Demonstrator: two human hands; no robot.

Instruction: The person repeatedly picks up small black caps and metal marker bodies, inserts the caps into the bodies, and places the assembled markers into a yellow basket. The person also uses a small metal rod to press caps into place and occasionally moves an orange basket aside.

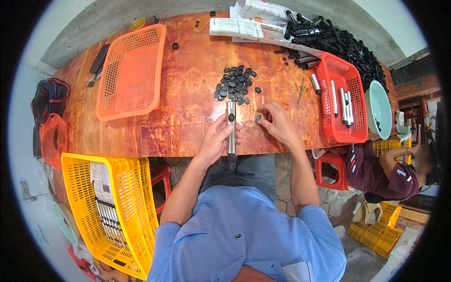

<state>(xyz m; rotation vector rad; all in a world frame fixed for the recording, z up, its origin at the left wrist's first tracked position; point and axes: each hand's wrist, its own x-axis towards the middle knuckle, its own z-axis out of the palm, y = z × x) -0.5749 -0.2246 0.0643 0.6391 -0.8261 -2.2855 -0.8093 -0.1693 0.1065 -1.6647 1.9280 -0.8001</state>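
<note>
Here's the silver tube, wrapped in the left hand's curled fingers. Just right of it, the right hand pinches a small dark piece! Beyond both hands, a pile of black ovals; rightward past the right hand, a red basket holding tubes.

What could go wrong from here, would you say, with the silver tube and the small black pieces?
The small black piece pinched in the right hand could slip from the fingertips and roll away.

The silver tube in the left hand reaches past the near edge of the table, so a loosened grip might let it drop.

The pile of black pieces lies loose by the tube's far end; a knock could scatter it.
</note>
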